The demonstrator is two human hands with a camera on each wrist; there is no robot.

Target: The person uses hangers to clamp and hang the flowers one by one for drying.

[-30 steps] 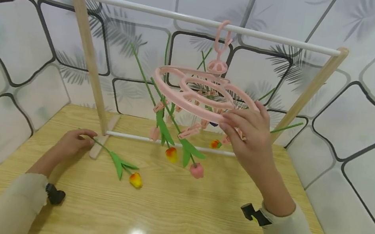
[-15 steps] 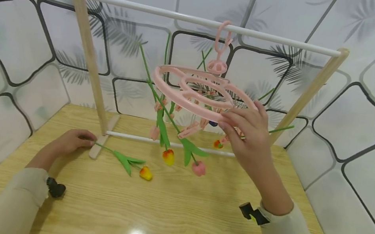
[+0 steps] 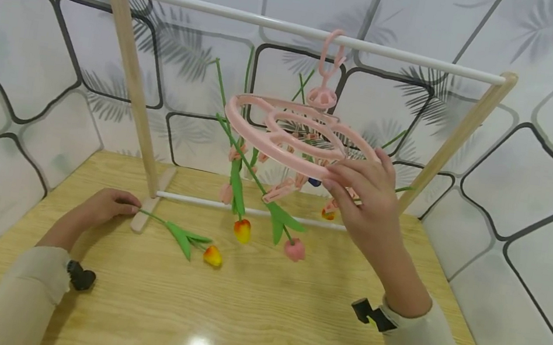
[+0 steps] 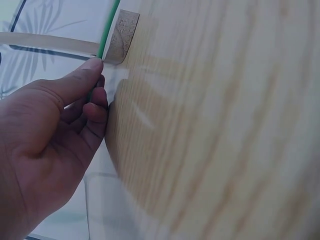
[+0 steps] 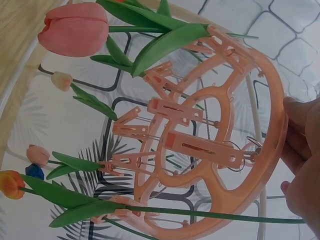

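My left hand pinches the stem end of an artificial tulip with a yellow-orange bloom, low over the left of the table. In the left wrist view thumb and fingertips meet on the green stem; its bloom is out of that view. My right hand grips the near right rim of a round pink clip hanger. Several tulips hang bloom-down from its clips, among them a pink tulip and a yellow-orange tulip. In the right wrist view a pink clip has nothing in its jaws.
The hanger's hook loops over the white top bar of a rack with wooden side posts. A white lower bar runs near the table. Patterned panels stand behind and at both sides.
The tulip in my left hand has shifted right and slightly away, and its stem end no longer sticks out past my fingers. The hanging tulips have swayed slightly. My right hand stays almost still.
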